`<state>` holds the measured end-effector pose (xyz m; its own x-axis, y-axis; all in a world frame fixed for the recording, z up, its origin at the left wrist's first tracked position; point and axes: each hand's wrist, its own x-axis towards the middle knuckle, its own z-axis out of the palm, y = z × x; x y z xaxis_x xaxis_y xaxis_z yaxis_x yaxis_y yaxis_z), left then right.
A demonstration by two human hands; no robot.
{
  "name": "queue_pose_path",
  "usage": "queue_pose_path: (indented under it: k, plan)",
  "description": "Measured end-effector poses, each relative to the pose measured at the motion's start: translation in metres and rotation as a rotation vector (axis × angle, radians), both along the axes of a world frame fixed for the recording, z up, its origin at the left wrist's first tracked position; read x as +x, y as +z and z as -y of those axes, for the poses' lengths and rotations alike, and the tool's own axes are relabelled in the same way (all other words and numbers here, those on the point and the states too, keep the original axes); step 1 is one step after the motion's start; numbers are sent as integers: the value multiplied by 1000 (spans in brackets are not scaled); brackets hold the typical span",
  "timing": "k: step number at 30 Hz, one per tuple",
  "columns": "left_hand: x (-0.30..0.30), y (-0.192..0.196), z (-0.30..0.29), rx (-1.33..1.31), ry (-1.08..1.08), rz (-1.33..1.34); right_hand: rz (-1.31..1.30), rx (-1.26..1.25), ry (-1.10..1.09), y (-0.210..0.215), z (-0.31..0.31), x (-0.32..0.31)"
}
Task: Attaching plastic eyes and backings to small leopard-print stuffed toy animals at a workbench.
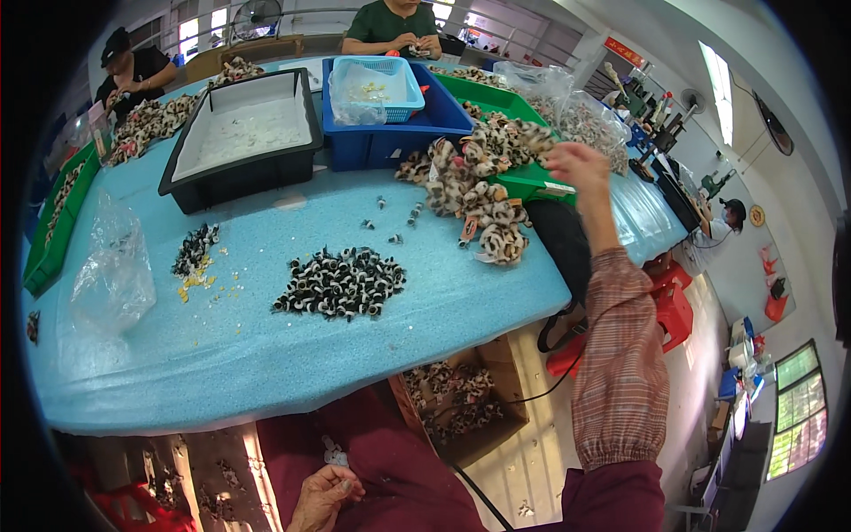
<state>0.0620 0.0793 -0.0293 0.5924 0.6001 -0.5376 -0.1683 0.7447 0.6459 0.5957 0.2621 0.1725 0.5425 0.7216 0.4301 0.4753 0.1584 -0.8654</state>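
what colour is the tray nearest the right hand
Green; the tray beside the right hand shows best in the head view.

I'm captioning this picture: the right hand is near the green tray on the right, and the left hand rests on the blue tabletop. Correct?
Not quite: the head view shows the left hand over the person's lap, not on the blue tabletop. The right hand is near the green tray on the right.

Workers [379, 27] and plastic bins [244, 175] show a workshop.
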Motion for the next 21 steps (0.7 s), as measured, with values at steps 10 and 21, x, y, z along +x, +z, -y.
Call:
queue_pose_path:
  k: [10,21]
  plan:
    - [1,3,3,-11,21,-21,917,-267,-215,-86,-96,-38]
    - [-14,5,-6,52,92,1,-331,142,307,-51,-8,-83]
